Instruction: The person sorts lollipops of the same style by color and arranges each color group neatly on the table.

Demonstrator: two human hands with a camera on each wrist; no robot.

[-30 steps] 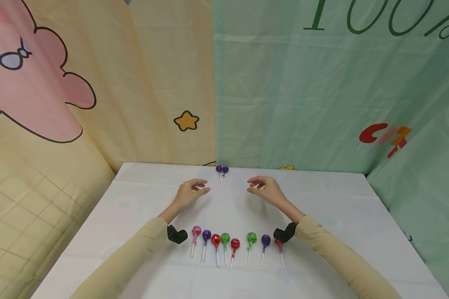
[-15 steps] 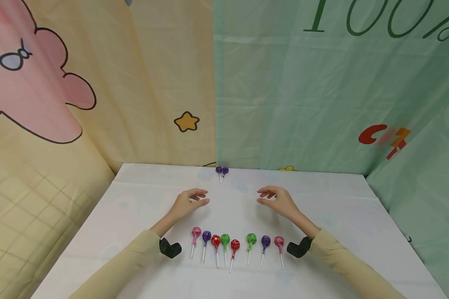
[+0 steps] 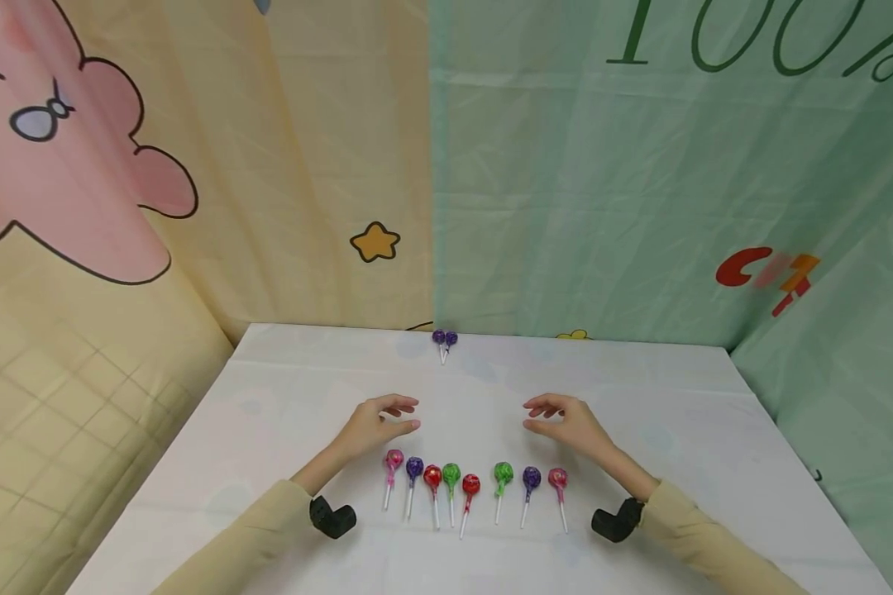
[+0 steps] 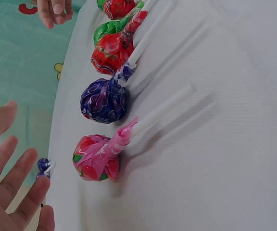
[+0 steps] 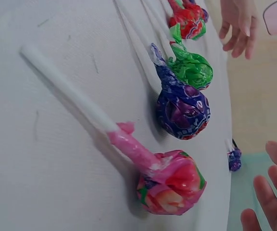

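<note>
My left hand point(image 3: 375, 425) hovers beyond the left end of a row of wrapped lollipops, fingers relaxed and holding nothing. Nearest to it are a pink lollipop point(image 4: 97, 159) and a purple lollipop point(image 4: 103, 100). On the other side my right hand point(image 3: 569, 421), likewise relaxed and bare, hangs past the right end of the row, close to another pink lollipop point(image 5: 174, 183) and a purple one point(image 5: 183, 111). Between these lie red lollipops point(image 3: 471, 484) and green lollipops point(image 3: 503, 473), sticks toward me. A gap splits the row right of the middle.
Two purple lollipops point(image 3: 444, 338) lie together at the far edge of the white table point(image 3: 305, 364). Printed curtains point(image 3: 298, 165) hang behind and beside it. Each wrist carries a black camera mount point(image 3: 332, 517).
Both hands have drawn back toward me, and the right has also shifted to the right, uncovering the rightmost pink lollipop. The lollipops stay in place.
</note>
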